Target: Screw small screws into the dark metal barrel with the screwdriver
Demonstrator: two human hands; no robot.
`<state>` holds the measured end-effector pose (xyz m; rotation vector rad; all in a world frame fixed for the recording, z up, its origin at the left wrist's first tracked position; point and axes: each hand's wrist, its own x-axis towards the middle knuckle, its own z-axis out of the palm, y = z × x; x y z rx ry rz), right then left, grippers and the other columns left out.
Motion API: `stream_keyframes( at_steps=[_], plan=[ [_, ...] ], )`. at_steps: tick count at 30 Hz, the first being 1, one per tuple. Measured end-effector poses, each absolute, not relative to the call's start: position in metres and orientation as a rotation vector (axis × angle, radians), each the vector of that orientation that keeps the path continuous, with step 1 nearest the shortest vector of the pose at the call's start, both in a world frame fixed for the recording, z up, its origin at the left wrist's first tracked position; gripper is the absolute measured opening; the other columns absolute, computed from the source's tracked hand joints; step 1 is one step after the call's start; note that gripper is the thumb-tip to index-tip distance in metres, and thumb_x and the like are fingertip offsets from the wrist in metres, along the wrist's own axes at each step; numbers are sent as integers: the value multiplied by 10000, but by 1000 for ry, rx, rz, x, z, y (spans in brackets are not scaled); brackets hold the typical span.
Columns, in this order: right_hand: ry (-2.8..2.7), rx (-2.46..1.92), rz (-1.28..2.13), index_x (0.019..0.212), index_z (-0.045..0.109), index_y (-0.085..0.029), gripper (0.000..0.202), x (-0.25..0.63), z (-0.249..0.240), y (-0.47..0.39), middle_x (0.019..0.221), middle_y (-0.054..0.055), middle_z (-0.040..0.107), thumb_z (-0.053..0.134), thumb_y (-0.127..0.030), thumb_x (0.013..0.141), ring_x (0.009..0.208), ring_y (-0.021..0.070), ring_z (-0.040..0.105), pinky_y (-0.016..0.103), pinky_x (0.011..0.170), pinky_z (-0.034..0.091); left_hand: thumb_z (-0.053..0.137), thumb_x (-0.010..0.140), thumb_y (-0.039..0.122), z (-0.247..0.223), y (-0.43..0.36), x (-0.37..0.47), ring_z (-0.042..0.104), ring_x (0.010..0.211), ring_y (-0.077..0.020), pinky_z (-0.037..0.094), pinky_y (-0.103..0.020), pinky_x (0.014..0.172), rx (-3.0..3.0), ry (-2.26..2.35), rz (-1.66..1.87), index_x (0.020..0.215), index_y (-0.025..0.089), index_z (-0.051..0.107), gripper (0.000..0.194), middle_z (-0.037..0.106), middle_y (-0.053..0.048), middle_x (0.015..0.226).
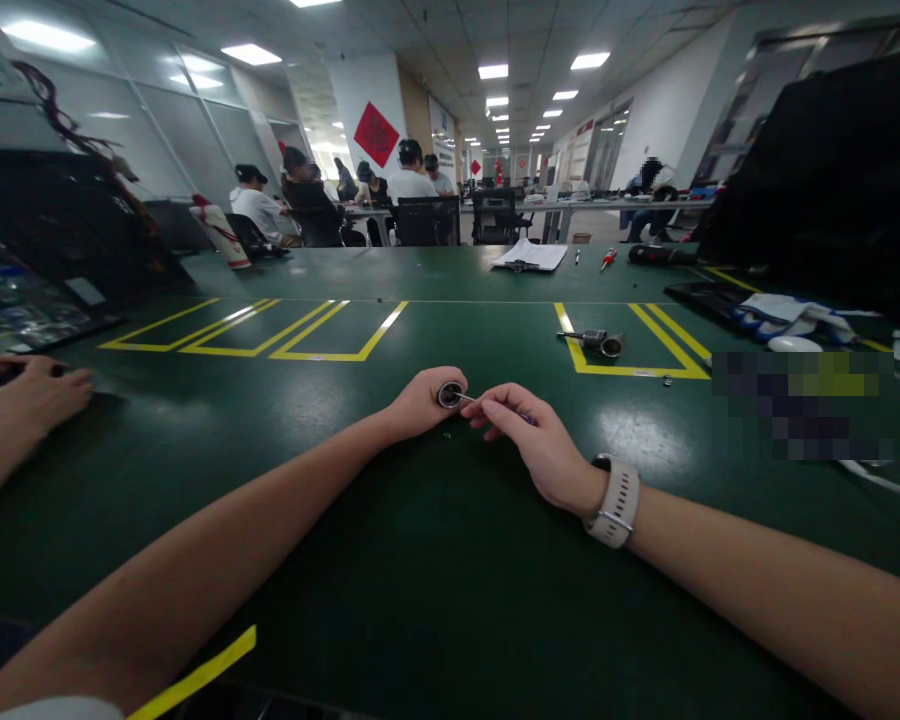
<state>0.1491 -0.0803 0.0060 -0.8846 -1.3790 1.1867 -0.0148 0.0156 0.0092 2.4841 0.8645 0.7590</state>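
Note:
A round metal part (450, 394) with a hollow, ringed end sits in my left hand (422, 402), whose fingers are wrapped round it. My right hand (529, 435), with a pale watch strap at the wrist, pinches a thin metal tool (466, 398). The tool's tip reaches to the open end of the round part. On the green table (420, 600), just below my left hand, lies a tiny ring-like piece (447, 435). Another metal part with a shaft (600, 343) rests inside the right yellow-taped area, with a small nut-like piece (667, 380) near its lower tape.
Another person's hands (37, 395) are at the left edge. Farther back lie a clipboard with papers (531, 255), a red screwdriver (609, 259) and a white bottle (221, 235). White and blue gloves (791, 315) lie at the right. People sit at desks beyond.

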Motion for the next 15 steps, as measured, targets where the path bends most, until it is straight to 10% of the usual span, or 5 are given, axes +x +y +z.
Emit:
stream_keyframes(
  at_steps=[15],
  plan=[
    [-1335, -923, 1051, 757, 615, -188, 166, 153, 1, -80, 776, 25, 647, 486, -258, 833, 751, 158, 572, 315, 708, 427, 606, 714, 335, 6, 15, -14, 447, 584, -102, 359, -228, 553, 2477, 910, 772, 663, 171, 481, 213, 476, 40, 628]
  ],
)
